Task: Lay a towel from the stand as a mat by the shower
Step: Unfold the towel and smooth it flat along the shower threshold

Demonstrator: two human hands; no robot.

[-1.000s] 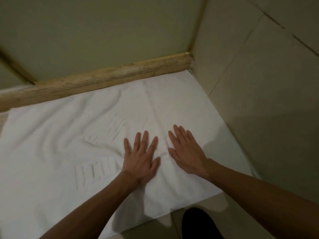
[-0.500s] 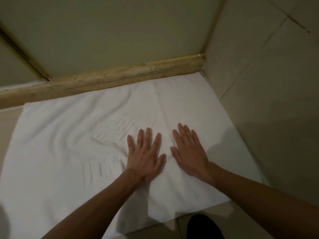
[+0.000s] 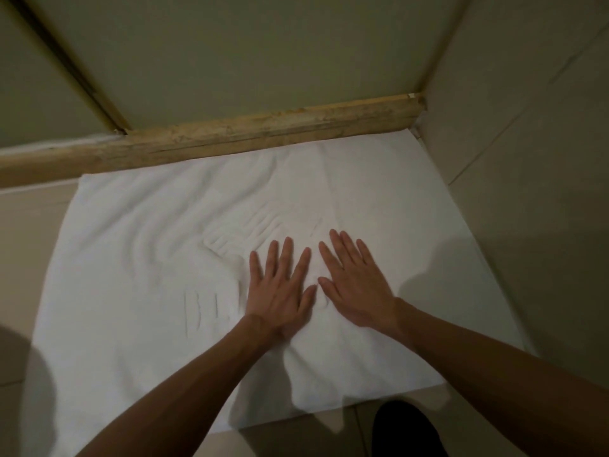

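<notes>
- We log a white towel (image 3: pixel 138 258) spread flat on the tiled floor (image 3: pixel 29 232). Its far edge lies along a worn wooden sill (image 3: pixel 263 133) and its right edge runs close along the tiled wall (image 3: pixel 527 159).
- The towel's far right corner sits in the angle where sill and wall meet. Its near edge ends just short of a dark shape (image 3: pixel 405 430) at the bottom of the frame; we cannot tell what that shape is.
- Left hand (image 3: pixel 280 291): palm down on the towel, fingers straight and slightly spread, gripping nothing.
- Right hand (image 3: pixel 356 285): also palm down with fingers straight, flat on the cloth just beside the left hand.
- The two thumbs point toward each other with their tips very near; we cannot tell whether they touch.
- Both hands lie right of the towel's centre, and both forearms reach in from the near edge.
- Raised lettering (image 3: pixel 211 308) shows in the cloth left of the left hand, too faint to read. Soft wrinkles (image 3: pixel 240 239) fan out beyond the fingertips.
- Above the sill stands a plain greenish panel (image 3: pixel 247 54), with a thin strip (image 3: pixel 66 61) running diagonally at upper left.
- A shadow (image 3: pixel 23 374) covers the floor and towel edge at lower left.
</notes>
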